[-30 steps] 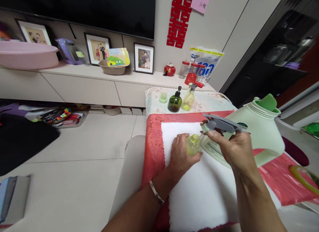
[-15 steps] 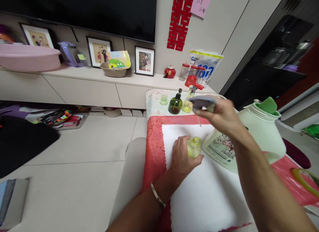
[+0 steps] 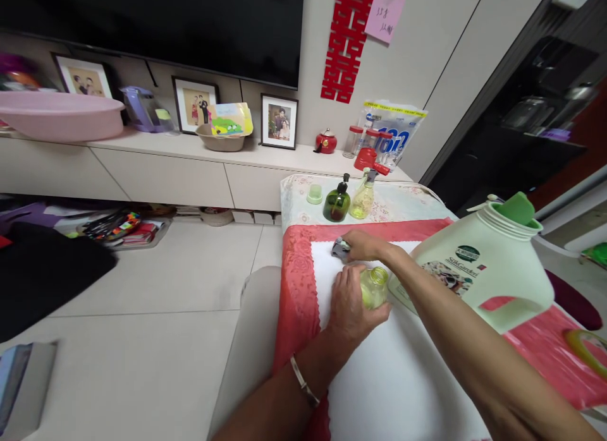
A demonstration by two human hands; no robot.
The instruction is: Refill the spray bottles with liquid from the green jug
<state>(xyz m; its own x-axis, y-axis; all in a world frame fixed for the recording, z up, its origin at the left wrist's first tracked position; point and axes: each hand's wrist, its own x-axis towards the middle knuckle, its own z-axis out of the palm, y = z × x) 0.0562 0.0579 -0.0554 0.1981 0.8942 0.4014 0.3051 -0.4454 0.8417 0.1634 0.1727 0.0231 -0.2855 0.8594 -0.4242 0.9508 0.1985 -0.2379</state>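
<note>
My left hand (image 3: pixel 349 302) is wrapped round a small clear yellow-green bottle (image 3: pixel 374 289) whose threaded neck is uncovered. The bottle stands upright on the white cloth (image 3: pixel 379 371). Just beyond it, my right hand (image 3: pixel 364 245) grips a grey trigger spray head (image 3: pixel 340 249) low over the cloth's far left corner; whether it touches the cloth I cannot tell. Beneath and behind my right forearm stands a large pale green Silk Garden jug (image 3: pixel 493 258), its mouth open with a green piece (image 3: pixel 519 208) in it.
At the table's far end stand a dark green pump bottle (image 3: pixel 337 204), a yellowish spray bottle (image 3: pixel 363 201) and a pale green cap (image 3: pixel 314 194). A roll of tape (image 3: pixel 585 349) lies at right on the red cover (image 3: pixel 298 302). Behind is a low cabinet (image 3: pixel 180 179) with framed photos.
My right hand has moved left and down with the spray head, from above the table's right side to the cloth's far left corner. My left hand stays round the bottle.
</note>
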